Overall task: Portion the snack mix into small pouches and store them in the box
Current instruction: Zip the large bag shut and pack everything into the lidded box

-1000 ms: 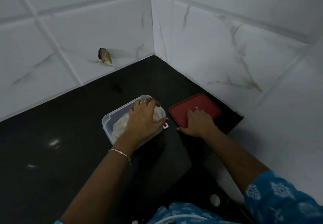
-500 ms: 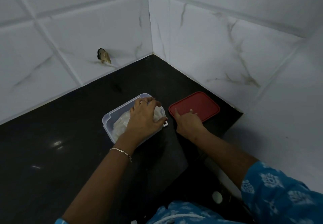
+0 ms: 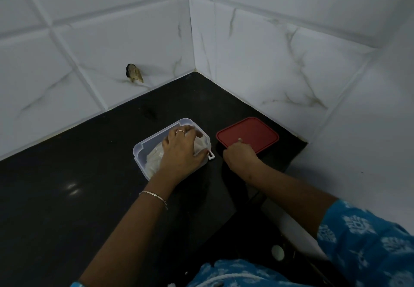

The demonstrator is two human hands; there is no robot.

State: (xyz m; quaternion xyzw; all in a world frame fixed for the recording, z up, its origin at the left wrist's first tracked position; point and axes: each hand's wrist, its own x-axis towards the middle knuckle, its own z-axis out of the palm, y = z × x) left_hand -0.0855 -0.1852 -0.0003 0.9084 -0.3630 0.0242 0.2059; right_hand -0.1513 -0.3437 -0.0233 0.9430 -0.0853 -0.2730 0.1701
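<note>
**One box, one lid, two hands**

One clear box sits on the black table, with white pouches bunched inside, too bundled to count. The left hand curls over the pouches, gripping them. One red lid lies flat at the box's 3 o'clock. The right hand touches the lid's near edge, and whether it grips cannot be told.

The box is translucent, smooth plastic; the lid is red plastic with a matt top. The pouches are thin, crinkled whitish plastic. The counter looks like polished black stone, glossy. The wall tiles are shiny, marble-veined. The bracelet is metal, the sleeve printed cloth.
</note>
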